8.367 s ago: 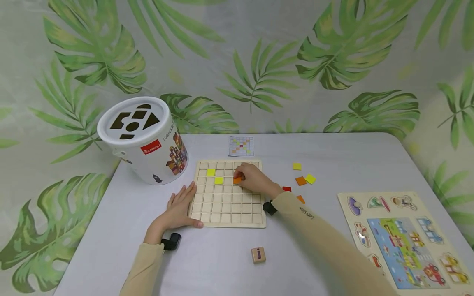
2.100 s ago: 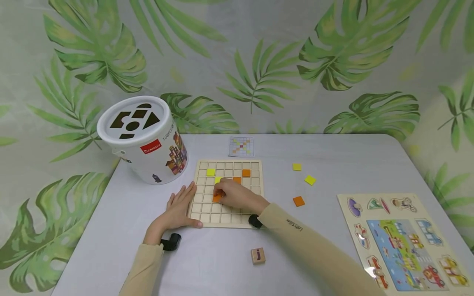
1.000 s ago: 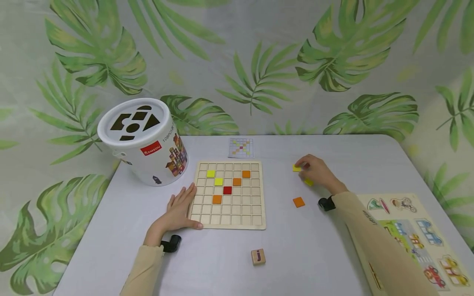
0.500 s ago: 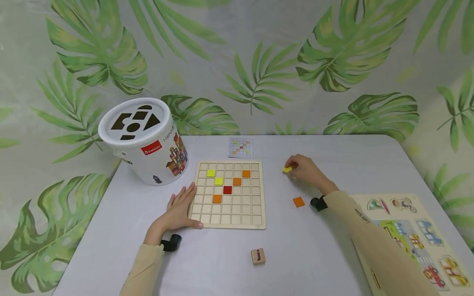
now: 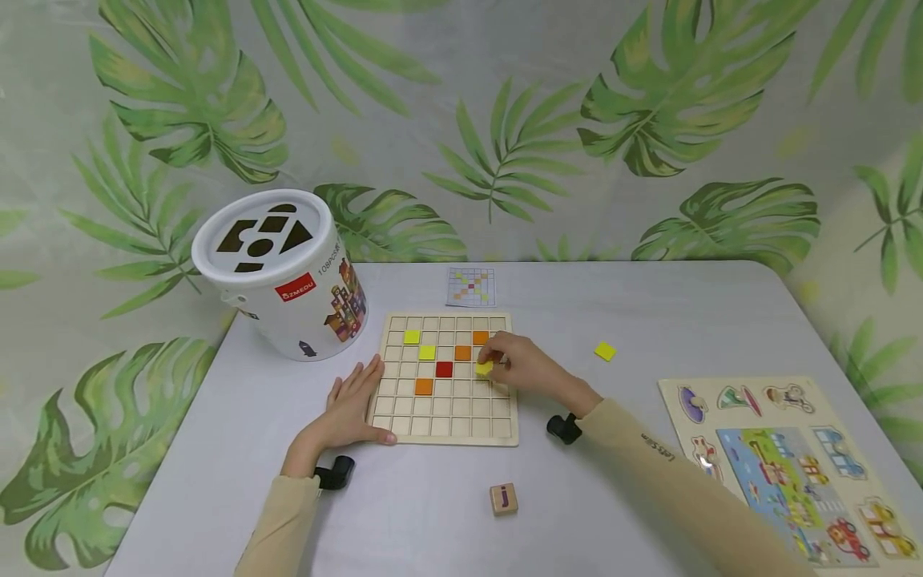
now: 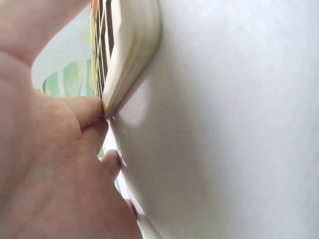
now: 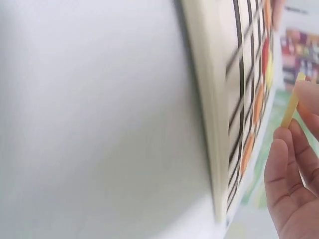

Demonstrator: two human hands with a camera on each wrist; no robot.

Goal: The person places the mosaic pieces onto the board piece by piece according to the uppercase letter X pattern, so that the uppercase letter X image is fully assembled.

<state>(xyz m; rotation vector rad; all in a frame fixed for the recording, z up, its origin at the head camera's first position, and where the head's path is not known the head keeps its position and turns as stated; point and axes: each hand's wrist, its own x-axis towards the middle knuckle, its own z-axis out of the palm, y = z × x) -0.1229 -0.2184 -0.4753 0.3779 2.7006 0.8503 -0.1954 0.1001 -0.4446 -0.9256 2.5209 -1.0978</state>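
A wooden grid board (image 5: 447, 425) lies mid-table with two yellow tiles (image 5: 419, 344), three orange tiles (image 5: 462, 353) and a red tile (image 5: 443, 369) in its cells. My right hand (image 5: 513, 365) is over the board's right side and pinches a yellow tile (image 5: 483, 368) just right of the red one. In the right wrist view the tile (image 7: 292, 101) shows edge-on between my fingertips (image 7: 280, 149) above the board (image 7: 214, 124). My left hand (image 5: 348, 405) lies flat on the table, fingers against the board's left edge (image 6: 130, 50).
A loose yellow tile (image 5: 605, 351) lies right of the board. A small pattern card (image 5: 470, 287) sits behind it. A white shape-sorter bucket (image 5: 277, 272) stands at the back left. A lettered wooden cube (image 5: 503, 498) lies in front. A vehicle puzzle board (image 5: 786, 465) fills the right edge.
My right hand picked up a yellow tile from the table's right side and carried it left over the board. The loose orange tile is hidden or gone. The left hand stayed put.
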